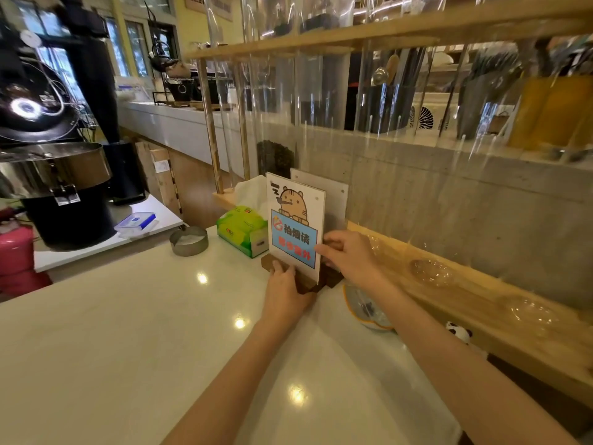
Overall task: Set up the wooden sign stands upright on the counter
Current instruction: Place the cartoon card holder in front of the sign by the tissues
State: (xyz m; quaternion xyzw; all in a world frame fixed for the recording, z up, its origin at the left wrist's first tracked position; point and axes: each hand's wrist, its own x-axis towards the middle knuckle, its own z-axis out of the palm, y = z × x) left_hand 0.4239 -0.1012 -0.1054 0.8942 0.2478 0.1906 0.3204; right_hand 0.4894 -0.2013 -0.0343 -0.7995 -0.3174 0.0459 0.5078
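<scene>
A sign panel (293,216) with a cartoon tiger and a blue notice stands upright in a dark wooden base (268,262) on the white counter (134,332). My left hand (285,293) presses on the front of that base. My right hand (349,256) pinches the panel's right edge near its lower corner. Behind it a second sign panel (335,191), seen from the back, stands upright in its own dark wooden base (332,277), close to the concrete wall.
A green tissue box (242,231) and a round metal ashtray (188,240) sit left of the signs. A glass dish (365,308) and a small panda figure (459,332) lie to the right by the wooden ledge (465,293). A coffee roaster (54,175) stands far left.
</scene>
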